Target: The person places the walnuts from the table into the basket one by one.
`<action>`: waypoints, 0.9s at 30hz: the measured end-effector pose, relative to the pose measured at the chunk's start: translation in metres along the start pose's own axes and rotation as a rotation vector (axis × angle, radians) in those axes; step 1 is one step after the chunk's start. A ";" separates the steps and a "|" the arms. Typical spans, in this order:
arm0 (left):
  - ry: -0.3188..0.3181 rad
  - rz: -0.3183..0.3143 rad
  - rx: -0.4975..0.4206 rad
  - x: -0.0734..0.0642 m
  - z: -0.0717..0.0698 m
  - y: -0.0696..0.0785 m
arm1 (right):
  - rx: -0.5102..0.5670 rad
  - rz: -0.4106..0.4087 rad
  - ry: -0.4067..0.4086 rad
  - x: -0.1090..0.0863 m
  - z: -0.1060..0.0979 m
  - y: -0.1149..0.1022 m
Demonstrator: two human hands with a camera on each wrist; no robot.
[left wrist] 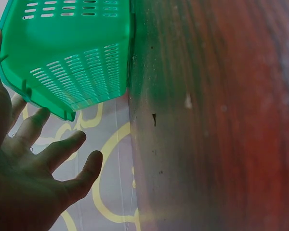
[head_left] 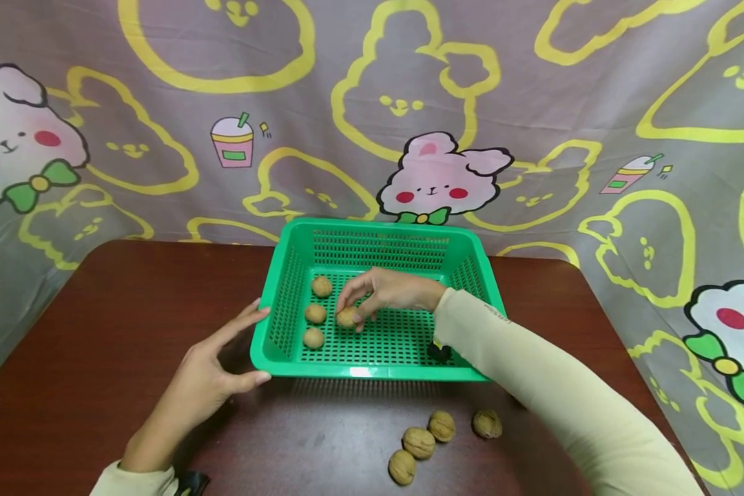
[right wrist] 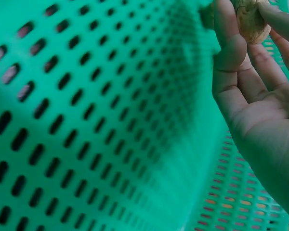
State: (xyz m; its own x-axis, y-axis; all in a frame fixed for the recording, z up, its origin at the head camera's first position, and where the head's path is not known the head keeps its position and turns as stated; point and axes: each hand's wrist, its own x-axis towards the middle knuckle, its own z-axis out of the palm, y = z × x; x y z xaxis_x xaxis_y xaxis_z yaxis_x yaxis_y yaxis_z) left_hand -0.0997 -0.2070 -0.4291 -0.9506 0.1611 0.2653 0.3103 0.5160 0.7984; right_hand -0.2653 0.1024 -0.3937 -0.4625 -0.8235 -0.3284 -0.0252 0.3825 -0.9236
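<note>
Inside the green plastic basket (head_left: pixel 359 372), my right hand (head_left: pixel 392 291) pinches a walnut (head_left: pixel 346 317) between thumb and fingers, low over the slotted floor. The right wrist view shows the same walnut (right wrist: pixel 253 24) at the fingertips. A column of walnuts lies just left of it: a far one (head_left: pixel 322 286), a middle one (head_left: pixel 315 314) and a near one (head_left: pixel 313 338). My left hand (head_left: pixel 207 368) is at the basket's left side, its fingertips and thumb right at the rim. In the left wrist view its fingers (left wrist: pixel 62 151) are spread beside the basket wall.
On the dark wooden table (head_left: pixel 130 310), in front of the basket, lie several walnuts: three in a slanted row around a middle walnut (head_left: pixel 419 443), plus a separate walnut (head_left: pixel 486 424) to the right. A patterned curtain (head_left: pixel 322 124) hangs behind and beside the table.
</note>
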 end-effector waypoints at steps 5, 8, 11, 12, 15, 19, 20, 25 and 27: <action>0.005 0.011 -0.007 0.001 0.000 0.000 | -0.008 0.021 -0.046 0.008 0.007 0.006; 0.005 0.009 -0.009 0.001 0.000 0.000 | -0.011 0.027 -0.072 0.012 0.010 0.009; 0.002 0.003 -0.007 0.000 0.000 0.000 | -0.010 0.042 -0.088 0.014 0.012 0.010; 0.002 0.003 -0.004 0.000 0.000 0.000 | -0.010 0.049 -0.089 0.015 0.012 0.010; 0.002 0.009 -0.001 0.001 0.000 0.001 | -0.005 0.065 -0.090 0.015 0.013 0.010; 0.006 0.018 0.002 0.001 -0.001 0.001 | -0.001 0.071 -0.089 0.016 0.014 0.010; 0.007 0.019 0.002 0.001 -0.001 0.002 | -0.005 0.072 -0.090 0.015 0.014 0.010; 0.006 0.019 0.005 0.001 -0.001 0.002 | -0.028 0.078 -0.097 0.015 0.013 0.011; 0.006 0.020 0.002 0.001 0.000 0.002 | -0.037 0.080 -0.099 0.015 0.013 0.011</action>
State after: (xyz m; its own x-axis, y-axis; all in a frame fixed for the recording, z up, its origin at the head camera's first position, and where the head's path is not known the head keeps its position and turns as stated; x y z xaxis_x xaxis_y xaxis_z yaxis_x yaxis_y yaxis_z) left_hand -0.0997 -0.2064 -0.4275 -0.9442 0.1661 0.2844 0.3290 0.5143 0.7920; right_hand -0.2611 0.0891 -0.4112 -0.3743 -0.8264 -0.4207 -0.0251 0.4625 -0.8863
